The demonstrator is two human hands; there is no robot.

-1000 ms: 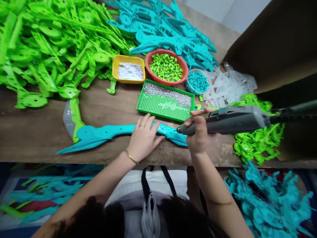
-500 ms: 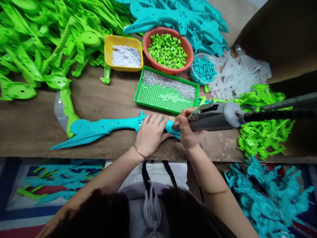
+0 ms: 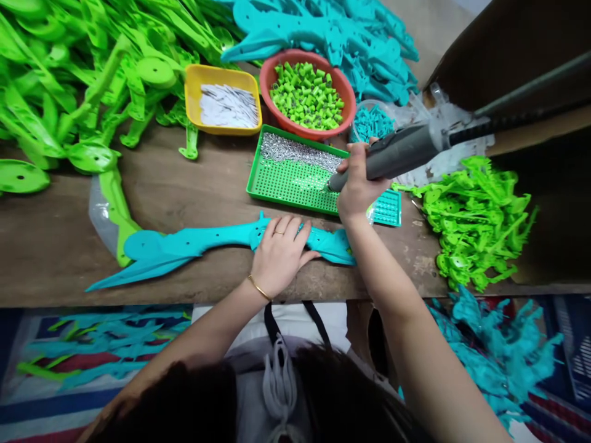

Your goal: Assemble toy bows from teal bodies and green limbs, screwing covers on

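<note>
My left hand (image 3: 281,252) lies over the middle of a long teal plastic toy part (image 3: 226,235), fingers across it and thumb on its near side, holding it against the table. The part's left end joins a curved lime-green arm (image 3: 113,206); part of its middle is hidden under my hand. My right hand (image 3: 361,184) is closed around a grey electric screwdriver (image 3: 401,152). The screwdriver's tip points left and down over the green perforated tray (image 3: 272,192), which has small silver screws (image 3: 300,152) along its far side. Whether a screw sits on the tip is too small to tell.
Behind stand a yellow tub (image 3: 196,117) of white strips, a red bowl (image 3: 348,114) of green pieces and a clear tub of teal bits (image 3: 373,120). Lime-green parts (image 3: 60,80) pile up at left and right (image 3: 480,221); teal parts (image 3: 314,31) lie at the back.
My right hand has lifted the screwdriver off the teal part and moved it up and away, over the screw tray. My left hand stays on the part.
</note>
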